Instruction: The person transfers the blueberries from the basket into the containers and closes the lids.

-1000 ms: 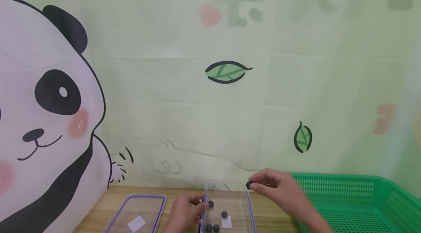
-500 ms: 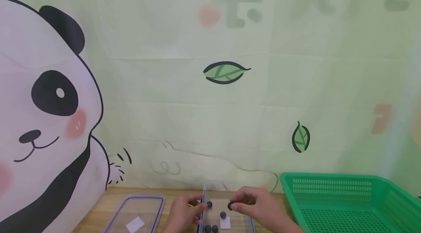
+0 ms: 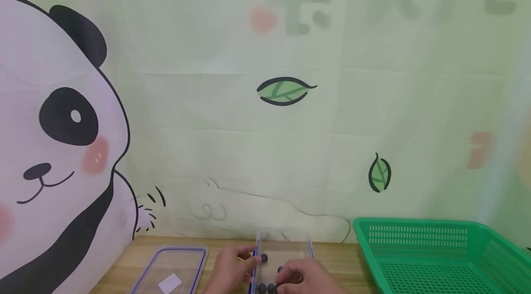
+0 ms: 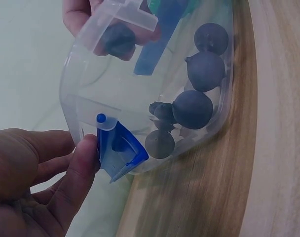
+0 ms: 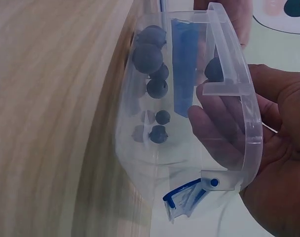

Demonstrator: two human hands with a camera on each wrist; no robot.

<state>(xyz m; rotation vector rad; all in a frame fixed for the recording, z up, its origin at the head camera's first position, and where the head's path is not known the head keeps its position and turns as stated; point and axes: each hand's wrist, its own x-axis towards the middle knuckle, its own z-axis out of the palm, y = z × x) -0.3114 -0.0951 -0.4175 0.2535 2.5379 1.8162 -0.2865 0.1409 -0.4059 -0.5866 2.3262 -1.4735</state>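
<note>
Blueberry [image 5: 214,69] in right hand [image 3: 303,280] fingertips, inside clear container [image 3: 284,250]

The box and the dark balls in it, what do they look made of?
Box: clear, glossy plastic; fingers show through its wall, and it has blue clips. Balls: matte blue-grey with small nubs, maybe fake blueberries of rubber or plastic; cannot say for sure.

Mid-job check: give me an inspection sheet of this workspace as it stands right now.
Surface: wooden table.
Job's things: clear box with dark balls inside.
Clutter: clear lid left of the box; green basket to its right.
Grippers: left hand holds the box's blue latch; right hand pinches a ball inside the box.
Cables: nothing seen.
Surroundings: panda-and-leaf backdrop.
</note>
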